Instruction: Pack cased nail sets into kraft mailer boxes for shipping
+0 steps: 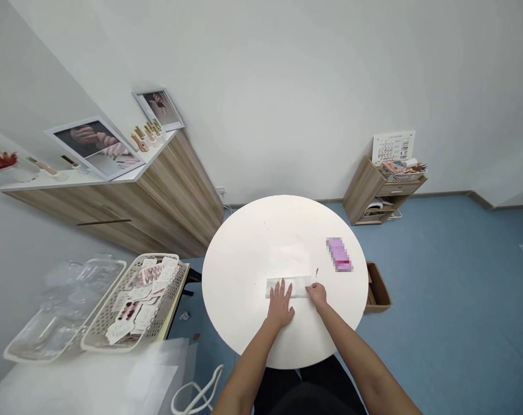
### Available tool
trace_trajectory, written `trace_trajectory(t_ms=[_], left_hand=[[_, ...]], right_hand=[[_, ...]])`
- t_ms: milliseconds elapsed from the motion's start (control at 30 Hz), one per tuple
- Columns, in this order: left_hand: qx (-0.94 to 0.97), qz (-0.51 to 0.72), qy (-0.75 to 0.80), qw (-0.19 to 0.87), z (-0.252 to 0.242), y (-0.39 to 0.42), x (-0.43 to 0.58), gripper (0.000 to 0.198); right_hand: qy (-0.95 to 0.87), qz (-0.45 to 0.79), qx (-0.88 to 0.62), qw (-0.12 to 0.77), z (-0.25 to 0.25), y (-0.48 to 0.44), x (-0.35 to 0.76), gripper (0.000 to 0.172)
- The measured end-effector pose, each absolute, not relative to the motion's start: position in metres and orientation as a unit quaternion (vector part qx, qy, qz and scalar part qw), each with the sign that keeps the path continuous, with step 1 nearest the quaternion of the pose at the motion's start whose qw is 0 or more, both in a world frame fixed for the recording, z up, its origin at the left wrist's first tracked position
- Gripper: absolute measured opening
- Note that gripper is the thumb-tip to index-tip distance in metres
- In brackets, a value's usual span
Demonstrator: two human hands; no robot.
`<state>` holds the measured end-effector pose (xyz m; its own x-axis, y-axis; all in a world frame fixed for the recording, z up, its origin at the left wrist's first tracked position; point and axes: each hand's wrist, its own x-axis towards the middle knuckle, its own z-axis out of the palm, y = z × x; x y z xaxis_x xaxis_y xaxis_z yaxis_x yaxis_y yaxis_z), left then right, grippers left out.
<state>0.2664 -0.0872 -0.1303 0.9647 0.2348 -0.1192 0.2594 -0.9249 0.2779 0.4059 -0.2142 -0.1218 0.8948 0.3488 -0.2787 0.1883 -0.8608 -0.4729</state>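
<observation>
A pale grey wall (pixel 313 92) rises above a blue floor (pixel 443 276), seen from above. Along the left side stands a long wooden cabinet (pixel 158 202) with a white top, carrying two framed photographs of hands (pixel 93 147) and a row of small nail displays (pixel 146 136). Beyond the far side of the desk, a small wooden side unit (pixel 365 190) sits against the wall, with a printed colour chart (pixel 393 147) on top.

At the centre is a round white desk (pixel 244 271). Off its left edge lie a clear plastic tray (pixel 65 308) and, just beside it, a beige slatted basket (pixel 134 302) full of carded nail sets. A cardboard box (pixel 379 286) shows just past the desk's right edge.

Near the desk's front edge, a flat white packet (pixel 287 287) lies crosswise. The left hand (pixel 280 304) rests on its near side, the grip wide, with fingers spread flat. The right hand (pixel 317 295) sits at the packet's right end, the grip narrow, with fingers bunched downward; whether they pinch the packet cannot be told. Toward the right edge, well clear of both hands, lies a pink box (pixel 339 254), too blurred to read. A tiny dark speck (pixel 317 272) lies just above the right hand.
</observation>
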Motion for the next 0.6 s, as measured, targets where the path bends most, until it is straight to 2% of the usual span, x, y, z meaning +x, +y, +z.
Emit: trace_trajectory(t_ms=[133, 233, 367, 500, 600], left_hand=[[0.974, -0.030, 0.164, 0.156, -0.130, -0.106, 0.260, 0.082], [0.973, -0.035, 0.172, 0.152, -0.126, -0.111, 0.257, 0.081], [0.978, -0.057, 0.153, 0.129, -0.115, -0.105, 0.260, 0.076], [0.981, -0.074, 0.122, 0.132, -0.101, -0.095, 0.263, 0.072], [0.978, -0.081, 0.119, 0.149, -0.096, -0.092, 0.263, 0.072]], right_hand=[[-0.152, 0.164, -0.946, 0.234, -0.120, -0.208, 0.398, 0.019], [-0.088, 0.160, -0.957, 0.224, -0.119, -0.209, 0.393, 0.027], [0.005, 0.219, -0.952, 0.215, -0.117, -0.214, 0.393, 0.037], [-0.013, 0.250, -0.943, 0.219, -0.112, -0.212, 0.394, 0.024], [-0.086, 0.195, -0.946, 0.244, -0.106, -0.205, 0.387, 0.018]])
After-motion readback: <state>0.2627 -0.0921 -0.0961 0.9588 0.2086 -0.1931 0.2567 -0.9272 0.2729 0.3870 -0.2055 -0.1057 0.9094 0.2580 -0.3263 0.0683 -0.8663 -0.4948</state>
